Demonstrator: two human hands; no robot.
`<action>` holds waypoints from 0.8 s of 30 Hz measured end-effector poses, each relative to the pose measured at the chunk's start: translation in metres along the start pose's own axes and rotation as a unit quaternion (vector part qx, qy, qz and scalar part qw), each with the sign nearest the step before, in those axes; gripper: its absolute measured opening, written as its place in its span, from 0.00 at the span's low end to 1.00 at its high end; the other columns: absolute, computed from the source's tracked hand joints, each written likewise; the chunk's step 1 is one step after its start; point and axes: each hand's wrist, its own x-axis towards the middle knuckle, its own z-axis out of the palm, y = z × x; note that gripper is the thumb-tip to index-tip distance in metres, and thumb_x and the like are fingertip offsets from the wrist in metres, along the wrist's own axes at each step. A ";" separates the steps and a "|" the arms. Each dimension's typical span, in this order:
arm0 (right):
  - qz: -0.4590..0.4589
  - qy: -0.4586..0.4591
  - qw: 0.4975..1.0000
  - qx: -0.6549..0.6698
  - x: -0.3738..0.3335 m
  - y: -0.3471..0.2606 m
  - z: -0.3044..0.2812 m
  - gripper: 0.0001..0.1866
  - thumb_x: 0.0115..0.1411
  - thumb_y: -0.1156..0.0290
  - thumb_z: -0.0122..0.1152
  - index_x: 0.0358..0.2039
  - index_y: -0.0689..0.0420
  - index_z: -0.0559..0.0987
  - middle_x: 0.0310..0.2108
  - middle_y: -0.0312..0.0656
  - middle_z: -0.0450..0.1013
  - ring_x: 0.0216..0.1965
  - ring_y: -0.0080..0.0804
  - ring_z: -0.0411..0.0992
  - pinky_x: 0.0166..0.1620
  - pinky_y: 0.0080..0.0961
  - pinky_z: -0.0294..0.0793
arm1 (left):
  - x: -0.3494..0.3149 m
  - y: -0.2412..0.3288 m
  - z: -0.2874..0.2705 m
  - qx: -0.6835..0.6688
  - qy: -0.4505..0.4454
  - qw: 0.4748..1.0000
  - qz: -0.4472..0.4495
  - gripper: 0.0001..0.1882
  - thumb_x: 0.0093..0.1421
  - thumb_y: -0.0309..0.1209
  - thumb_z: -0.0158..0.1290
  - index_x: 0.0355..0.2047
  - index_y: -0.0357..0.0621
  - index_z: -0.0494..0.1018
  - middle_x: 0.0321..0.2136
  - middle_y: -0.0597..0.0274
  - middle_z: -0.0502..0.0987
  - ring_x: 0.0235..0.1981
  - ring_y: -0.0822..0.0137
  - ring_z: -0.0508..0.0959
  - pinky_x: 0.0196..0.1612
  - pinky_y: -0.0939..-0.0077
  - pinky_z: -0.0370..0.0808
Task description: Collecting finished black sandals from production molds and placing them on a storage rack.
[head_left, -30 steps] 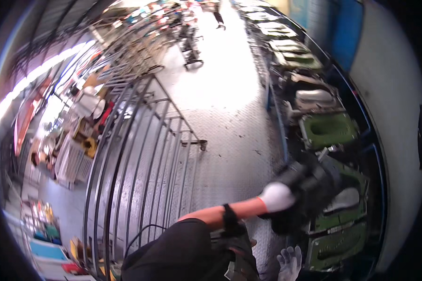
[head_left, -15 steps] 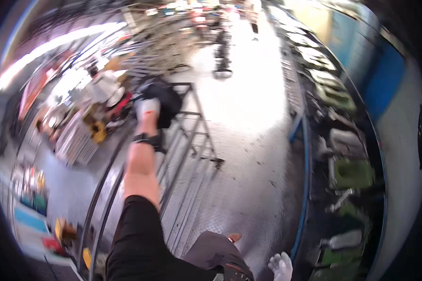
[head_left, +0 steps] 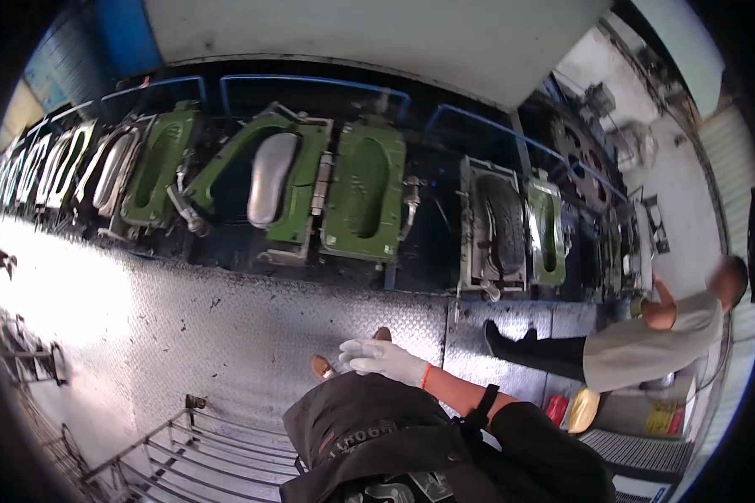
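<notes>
My right hand (head_left: 383,361), in a white work glove, is held out in front of my waist, above my brown shoes. Its fingers are stretched out to the left and look loosely apart, with nothing in them. An orange band circles the wrist, with a black strap farther up the forearm. My left hand is out of the picture. Beyond the right hand runs a long line of opened shoe moulds. Nearest are a green mould half with a sole-shaped hollow (head_left: 366,189) and a silver foot-shaped last (head_left: 273,179) beside another green mould part.
A metal-bar cart (head_left: 195,457) stands at the lower left. On the right a person in a grey top (head_left: 654,344) reaches toward the machine line. Blue guard rails (head_left: 315,79) run behind the moulds. Yellow and red items (head_left: 585,411) lie below that person.
My view has swung right, so the mould line shifted from the right side to across the top. My left arm and the black item at its hand left the picture; my right hand came farther in.
</notes>
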 end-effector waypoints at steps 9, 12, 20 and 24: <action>-0.281 0.298 0.911 0.045 -0.122 -0.004 -0.117 0.11 0.64 0.77 0.53 0.46 0.62 0.76 0.41 0.40 0.76 0.45 0.26 0.73 0.51 0.24 0.72 | -0.333 0.449 0.226 -0.321 -0.781 0.533 0.038 0.25 0.65 0.35 0.50 0.59 0.38 0.66 0.53 0.57 0.74 0.50 0.66 0.75 0.52 0.75 0.71; -0.315 0.435 0.842 0.042 -0.152 -0.007 -0.173 0.11 0.64 0.75 0.54 0.46 0.62 0.76 0.39 0.39 0.77 0.41 0.26 0.75 0.47 0.24 0.74 | -0.453 0.551 0.230 -0.403 -0.824 0.394 0.057 0.20 0.64 0.36 0.52 0.53 0.39 0.71 0.46 0.59 0.74 0.45 0.69 0.75 0.51 0.71 0.73; -0.356 0.526 0.766 0.098 -0.183 0.023 -0.303 0.15 0.62 0.75 0.57 0.49 0.64 0.74 0.42 0.41 0.76 0.42 0.27 0.75 0.49 0.24 0.74 | -0.517 0.627 0.232 -0.396 -0.817 0.292 -0.302 0.09 0.62 0.31 0.46 0.33 0.40 0.73 0.19 0.70 0.63 0.20 0.74 0.63 0.25 0.82 0.64; -0.375 0.489 0.786 0.041 -0.159 0.014 -0.317 0.18 0.61 0.81 0.54 0.53 0.65 0.71 0.48 0.42 0.73 0.50 0.27 0.72 0.56 0.22 0.66 | -0.452 0.568 0.310 -0.571 -0.679 0.383 -0.256 0.05 0.57 0.26 0.47 0.32 0.39 0.72 0.23 0.63 0.72 0.25 0.70 0.73 0.32 0.78 0.71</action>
